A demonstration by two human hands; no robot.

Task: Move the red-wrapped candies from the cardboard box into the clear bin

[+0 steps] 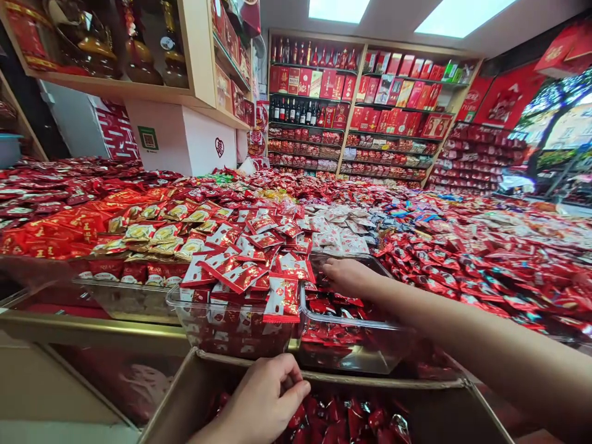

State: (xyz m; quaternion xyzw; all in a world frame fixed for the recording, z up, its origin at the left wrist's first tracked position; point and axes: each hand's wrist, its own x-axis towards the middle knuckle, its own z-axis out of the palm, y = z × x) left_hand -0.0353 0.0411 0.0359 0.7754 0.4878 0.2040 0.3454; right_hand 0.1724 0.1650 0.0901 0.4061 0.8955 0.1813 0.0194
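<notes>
"Where was the right hand (349, 277)?"

"Over the right tub (358, 361), toward its back left corner, knuckles up. The fingertips pointed down and were hard to see, so I couldn't tell whether they gripped anything."

"And the left hand (268, 398)?"

"Over the carton (444, 414), overlapping the carton's far edge in view. Its fingers curled loosely, with a gap between them and the thumb. Whether it touched the cardboard, I couldn't tell."

"The packets?"

"Dark red packets (330, 422) lay in the carton, below its edge. Red packets (335, 336) also lay low in the right tub, beneath the rim, leaving some room under the wrist."

"How tight was it around there?"

"Tight on the left: the left tub (173, 300) stood just beside, heaped above its rim, one red-and-white packet (283, 299) hanging over the front. White packets (340, 233) crowded the back rim, and a red heap (444, 268) rose on the right, beyond the forearm."

"Any room between the hands?"

"Yes, the right tub's front rim and the carton's far edge ran between them, open above."
</notes>
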